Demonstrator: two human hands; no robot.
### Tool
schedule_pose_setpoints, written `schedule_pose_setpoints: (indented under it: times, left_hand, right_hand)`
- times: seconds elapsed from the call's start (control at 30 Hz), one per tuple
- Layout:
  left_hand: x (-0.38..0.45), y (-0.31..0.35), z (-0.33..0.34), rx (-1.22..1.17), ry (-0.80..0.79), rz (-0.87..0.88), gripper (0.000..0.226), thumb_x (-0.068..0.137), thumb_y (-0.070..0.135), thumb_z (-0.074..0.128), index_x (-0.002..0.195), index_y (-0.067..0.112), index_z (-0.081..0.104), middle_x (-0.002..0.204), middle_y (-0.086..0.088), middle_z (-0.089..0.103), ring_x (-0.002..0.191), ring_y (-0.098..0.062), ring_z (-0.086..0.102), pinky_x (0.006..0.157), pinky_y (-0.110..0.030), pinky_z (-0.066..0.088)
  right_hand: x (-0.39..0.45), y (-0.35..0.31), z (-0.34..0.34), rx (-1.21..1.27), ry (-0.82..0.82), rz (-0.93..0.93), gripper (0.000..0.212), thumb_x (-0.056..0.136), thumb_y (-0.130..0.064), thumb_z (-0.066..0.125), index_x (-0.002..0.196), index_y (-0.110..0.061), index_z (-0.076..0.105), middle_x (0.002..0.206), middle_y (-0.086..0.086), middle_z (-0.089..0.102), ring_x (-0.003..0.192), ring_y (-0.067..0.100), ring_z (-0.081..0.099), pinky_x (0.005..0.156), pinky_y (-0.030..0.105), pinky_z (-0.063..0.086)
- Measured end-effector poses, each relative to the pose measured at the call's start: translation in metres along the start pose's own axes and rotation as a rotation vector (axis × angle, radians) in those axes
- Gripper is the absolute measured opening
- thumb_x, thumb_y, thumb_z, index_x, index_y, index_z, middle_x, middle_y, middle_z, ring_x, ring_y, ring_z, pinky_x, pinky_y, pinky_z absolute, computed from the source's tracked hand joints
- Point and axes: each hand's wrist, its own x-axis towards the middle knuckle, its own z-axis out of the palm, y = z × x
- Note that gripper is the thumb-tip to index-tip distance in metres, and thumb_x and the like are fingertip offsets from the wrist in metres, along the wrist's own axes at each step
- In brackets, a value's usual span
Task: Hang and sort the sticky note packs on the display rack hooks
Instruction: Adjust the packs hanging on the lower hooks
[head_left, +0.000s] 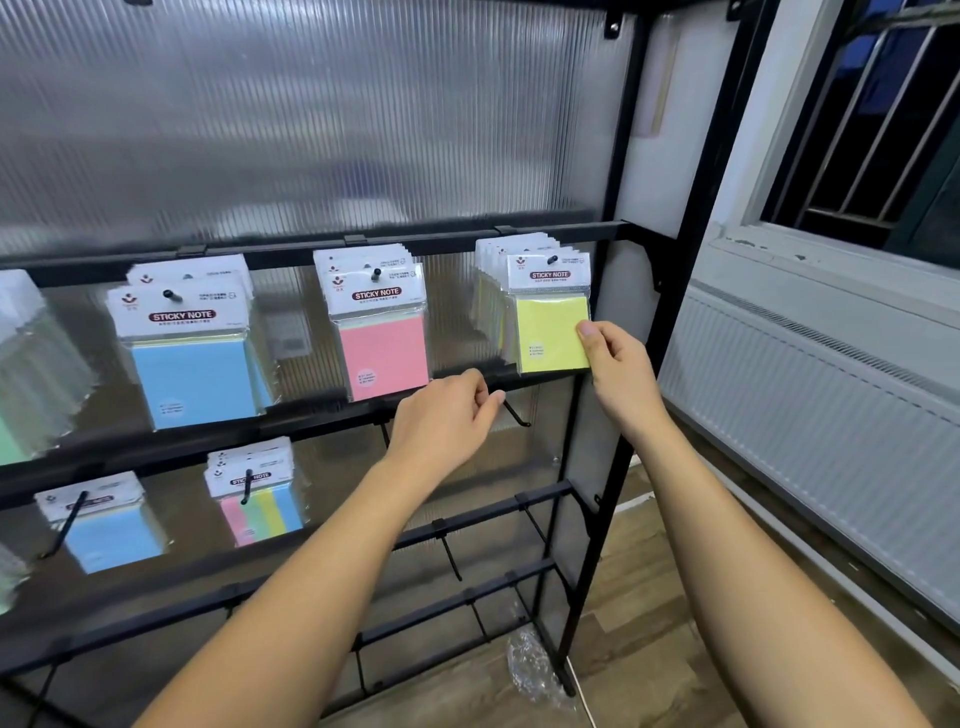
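Head view: most hooks filled; my right hand (618, 371) pinches the yellow plastic-wrapped sticky note pack (553, 332) at two o'clock, left hand (444, 415) loosely curled, holding nothing; lower hooks remain bare.

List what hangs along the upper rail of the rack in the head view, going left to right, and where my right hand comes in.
Blue sticky note packs → pink sticky note packs → yellow sticky note packs → right hand, its thumb on the front yellow pack's right edge.
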Motion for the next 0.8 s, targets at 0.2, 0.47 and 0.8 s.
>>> schedule_pose_setpoints:
  times: [0.2, 0.47, 0.8]
  left_hand:
    - [-0.002, -0.004, 0.009, -0.007, -0.018, -0.009, 0.027, 0.099, 0.049, 0.042, 0.089, 0.026, 0.054, 0.080, 0.011, 0.062, 0.078, -0.014, 0.058, 0.067, -0.033, 0.050]
    - [-0.026, -0.025, 0.019, -0.018, -0.077, -0.063, 0.023, 0.100, 0.043, 0.044, 0.110, 0.023, 0.051, 0.089, 0.009, 0.062, 0.081, -0.014, 0.058, 0.069, -0.038, 0.053]
    - [-0.092, -0.079, 0.021, 0.090, -0.116, -0.247, 0.018, 0.099, 0.042, 0.048, 0.095, 0.025, 0.050, 0.093, 0.007, 0.062, 0.085, -0.013, 0.057, 0.066, -0.029, 0.038]
  right_hand:
    - [0.005, 0.002, 0.005, -0.023, -0.046, 0.045, 0.041, 0.103, -0.042, 0.046, 0.079, -0.011, 0.057, 0.072, -0.001, 0.049, 0.069, 0.012, 0.043, 0.063, 0.030, 0.033]
    - [-0.029, 0.034, 0.033, -0.141, -0.221, 0.199, 0.036, 0.102, -0.034, 0.050, 0.078, -0.014, 0.068, 0.068, -0.006, 0.066, 0.055, -0.002, 0.050, 0.061, 0.022, 0.037]
    - [-0.104, 0.033, 0.119, -0.236, -0.572, 0.189, 0.026, 0.098, -0.035, 0.056, 0.077, -0.025, 0.065, 0.073, -0.003, 0.073, 0.057, 0.005, 0.056, 0.062, 0.023, 0.044]
